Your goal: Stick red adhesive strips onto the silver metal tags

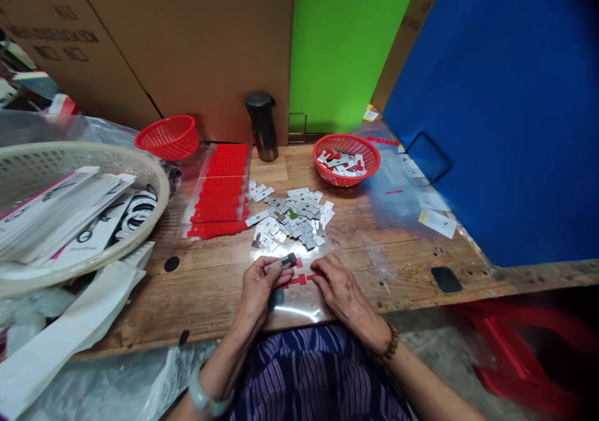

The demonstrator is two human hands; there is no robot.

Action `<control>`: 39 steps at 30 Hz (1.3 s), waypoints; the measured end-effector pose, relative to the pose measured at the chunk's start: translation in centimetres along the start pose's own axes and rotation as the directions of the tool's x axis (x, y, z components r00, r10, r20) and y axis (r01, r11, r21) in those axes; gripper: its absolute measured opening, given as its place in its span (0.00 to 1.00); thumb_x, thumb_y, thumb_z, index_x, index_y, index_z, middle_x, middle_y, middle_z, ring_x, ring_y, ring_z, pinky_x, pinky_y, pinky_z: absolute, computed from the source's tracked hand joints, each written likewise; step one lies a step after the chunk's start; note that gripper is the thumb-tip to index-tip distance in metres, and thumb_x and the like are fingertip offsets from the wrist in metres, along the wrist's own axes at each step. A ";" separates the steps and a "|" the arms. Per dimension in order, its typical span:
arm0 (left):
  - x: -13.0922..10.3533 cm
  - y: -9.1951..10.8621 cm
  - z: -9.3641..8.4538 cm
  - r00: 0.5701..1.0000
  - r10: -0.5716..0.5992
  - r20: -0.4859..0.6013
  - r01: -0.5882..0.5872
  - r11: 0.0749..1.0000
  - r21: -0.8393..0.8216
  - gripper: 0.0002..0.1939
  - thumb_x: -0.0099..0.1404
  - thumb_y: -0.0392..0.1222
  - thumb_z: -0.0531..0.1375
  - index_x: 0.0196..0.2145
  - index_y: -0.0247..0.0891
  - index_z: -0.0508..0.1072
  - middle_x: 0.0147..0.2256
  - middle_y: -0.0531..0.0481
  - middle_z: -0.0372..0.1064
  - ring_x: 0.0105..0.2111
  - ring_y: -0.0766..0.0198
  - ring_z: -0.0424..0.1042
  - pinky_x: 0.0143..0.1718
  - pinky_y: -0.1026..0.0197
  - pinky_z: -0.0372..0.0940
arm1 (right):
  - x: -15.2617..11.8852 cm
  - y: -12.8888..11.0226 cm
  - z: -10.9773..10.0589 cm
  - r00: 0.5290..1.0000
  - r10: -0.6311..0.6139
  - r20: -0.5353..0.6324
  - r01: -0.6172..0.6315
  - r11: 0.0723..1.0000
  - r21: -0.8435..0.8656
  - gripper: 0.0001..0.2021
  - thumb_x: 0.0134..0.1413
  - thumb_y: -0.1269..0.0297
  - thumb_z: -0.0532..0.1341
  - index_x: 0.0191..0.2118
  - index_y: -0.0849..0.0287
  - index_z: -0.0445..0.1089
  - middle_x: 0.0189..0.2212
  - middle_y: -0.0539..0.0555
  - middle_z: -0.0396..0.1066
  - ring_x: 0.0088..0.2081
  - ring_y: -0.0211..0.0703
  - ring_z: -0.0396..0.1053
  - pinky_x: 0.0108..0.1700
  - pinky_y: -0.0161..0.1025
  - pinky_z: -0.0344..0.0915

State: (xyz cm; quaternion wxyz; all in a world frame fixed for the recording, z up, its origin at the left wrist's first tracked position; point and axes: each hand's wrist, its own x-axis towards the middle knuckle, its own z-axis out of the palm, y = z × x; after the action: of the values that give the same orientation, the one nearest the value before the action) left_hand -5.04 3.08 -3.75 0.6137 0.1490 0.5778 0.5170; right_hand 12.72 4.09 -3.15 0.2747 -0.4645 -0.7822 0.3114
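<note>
My left hand (262,287) is closed around a small flat metallic-grey piece (289,260), its thumb laid along it. Just to the right, my right hand (341,290) has thumb and fingertips pinched at the end of a red T-shaped sticker (302,279). That sticker lies over a shiny clear sheet (299,315) at the table's front edge, where more bits of red show between my hands. Beyond them spreads a loose pile of small white and silver cards (299,215), some with dark key-like shapes. My fingers partly hide both held pieces.
Red strips in clear sheets (219,190) are stacked left of the pile. A red basket (346,178) with small cards stands behind right, another red basket (168,137) behind left. A black bottle (262,128) stands between them. A large cream basket (161,190) crowds the left side.
</note>
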 end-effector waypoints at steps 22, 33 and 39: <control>-0.3 -1.4 1.3 0.998 -0.001 0.060 -0.004 0.997 0.078 0.19 0.49 0.41 0.68 0.35 0.32 0.65 0.27 0.45 0.75 0.28 0.60 0.77 0.31 0.64 0.71 | 0.0 0.9 -0.4 0.998 0.057 0.034 -0.057 0.998 0.000 0.07 0.55 0.76 0.52 0.31 0.57 0.60 0.31 0.51 0.62 0.34 0.41 0.62 0.38 0.38 0.60; -0.3 -1.6 1.3 0.998 0.017 0.055 -0.021 0.996 0.088 0.19 0.49 0.41 0.67 0.36 0.32 0.64 0.27 0.44 0.75 0.29 0.58 0.77 0.31 0.63 0.71 | -1.3 0.7 0.9 0.992 0.087 -0.086 -0.079 0.993 0.092 0.09 0.59 0.75 0.50 0.39 0.56 0.63 0.36 0.55 0.62 0.39 0.43 0.63 0.43 0.41 0.62; -0.3 -1.7 1.3 0.999 0.016 0.042 -0.020 0.995 0.095 0.18 0.50 0.40 0.67 0.35 0.33 0.64 0.28 0.45 0.75 0.30 0.58 0.77 0.32 0.63 0.71 | -0.6 0.8 0.7 0.992 0.114 -0.043 -0.115 0.993 -0.004 0.07 0.55 0.77 0.51 0.32 0.57 0.60 0.32 0.53 0.62 0.35 0.43 0.61 0.38 0.41 0.60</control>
State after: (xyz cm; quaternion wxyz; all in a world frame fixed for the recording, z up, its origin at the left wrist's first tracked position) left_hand -3.02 2.64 -4.54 0.6132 0.1940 0.5877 0.4909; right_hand 12.92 3.66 -4.36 0.2716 -0.5160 -0.7492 0.3141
